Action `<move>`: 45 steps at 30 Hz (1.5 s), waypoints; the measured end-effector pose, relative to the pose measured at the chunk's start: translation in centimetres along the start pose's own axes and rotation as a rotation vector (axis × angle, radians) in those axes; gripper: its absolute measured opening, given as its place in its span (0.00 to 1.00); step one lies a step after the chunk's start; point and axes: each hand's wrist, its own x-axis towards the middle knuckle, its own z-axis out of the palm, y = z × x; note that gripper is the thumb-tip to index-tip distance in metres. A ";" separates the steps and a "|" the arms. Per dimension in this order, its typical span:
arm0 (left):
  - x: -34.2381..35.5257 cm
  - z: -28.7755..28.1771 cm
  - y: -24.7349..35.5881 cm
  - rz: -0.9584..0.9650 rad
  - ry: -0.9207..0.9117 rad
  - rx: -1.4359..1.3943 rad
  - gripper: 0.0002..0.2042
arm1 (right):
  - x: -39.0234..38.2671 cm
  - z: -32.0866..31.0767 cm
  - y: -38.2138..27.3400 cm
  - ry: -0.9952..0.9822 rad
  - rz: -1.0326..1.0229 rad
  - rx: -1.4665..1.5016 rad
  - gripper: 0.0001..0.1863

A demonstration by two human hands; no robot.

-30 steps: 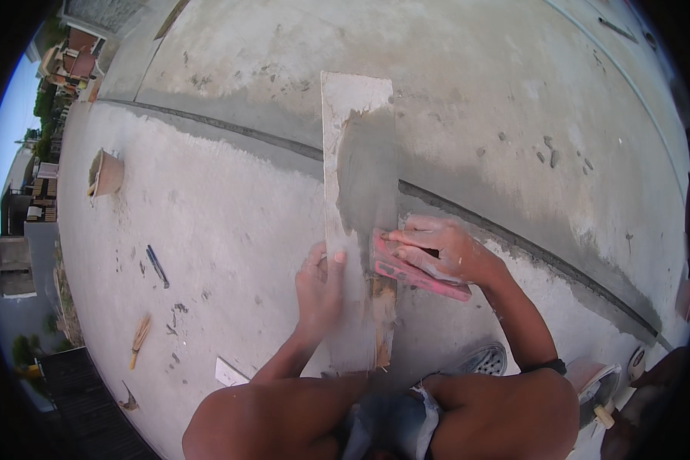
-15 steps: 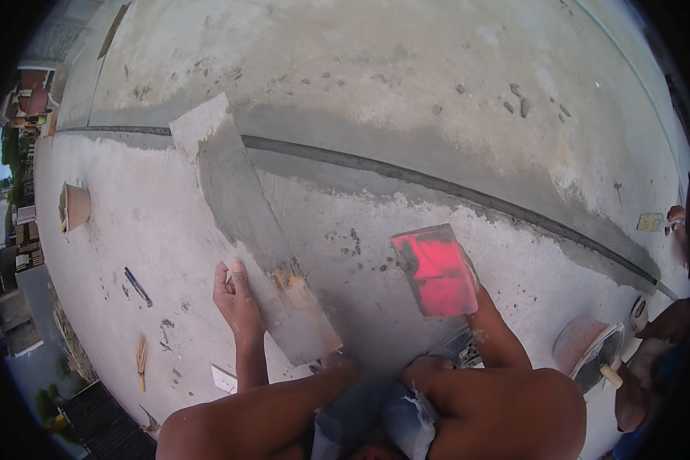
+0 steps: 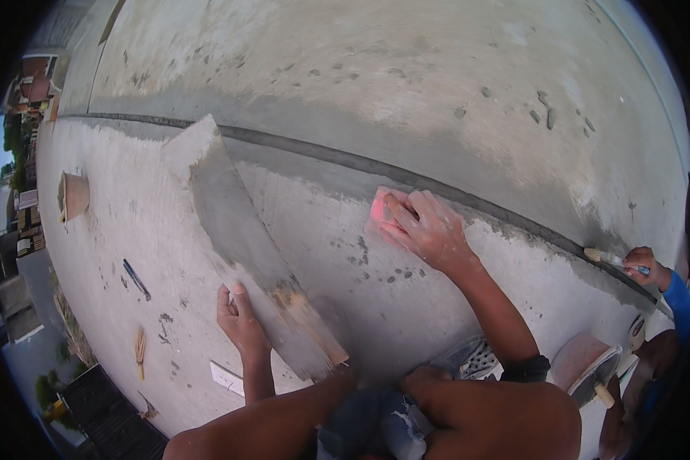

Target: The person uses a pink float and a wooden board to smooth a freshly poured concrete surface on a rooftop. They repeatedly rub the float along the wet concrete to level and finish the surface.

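My left hand [image 3: 245, 326] grips the near part of a long flat board [image 3: 234, 203] smeared with grey mortar. The board slants away to the far left, and its tip comes close to a dark groove [image 3: 337, 155] crossing the pale concrete. My right hand [image 3: 438, 234] is closed on a pink hand float [image 3: 380, 208], turned face down at the wet grey strip on the near side of the groove. Whether the float's whole face touches the surface is hidden. Small dark mortar crumbs [image 3: 363, 251] lie between the board and the float.
At the right, another person's hand [image 3: 641, 264] holds a paintbrush [image 3: 602, 255] at the groove. A bucket [image 3: 579, 360] stands by my right knee. Leftward are a pot [image 3: 75, 195], a dark thin tool [image 3: 136, 280], a small straw-coloured brush [image 3: 139, 353] and a white rectangular piece [image 3: 226, 377].
My right hand has swung the float up and leftward to the groove's edge, turning its pink face down. The board has shifted slightly. The other person's brush has come to the groove.
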 end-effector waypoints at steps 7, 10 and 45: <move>-0.1 0.2 0.1 0.002 0.024 0.014 0.18 | 1.1 1.4 0.5 -0.099 0.000 -0.018 0.21; 0.2 0.5 0.3 -0.021 0.026 -0.001 0.18 | 0.1 1.4 -0.2 -0.219 0.039 0.035 0.20; -0.3 0.0 1.0 -0.009 0.043 -0.022 0.17 | 2.1 -0.3 -1.3 -0.674 0.210 0.452 0.20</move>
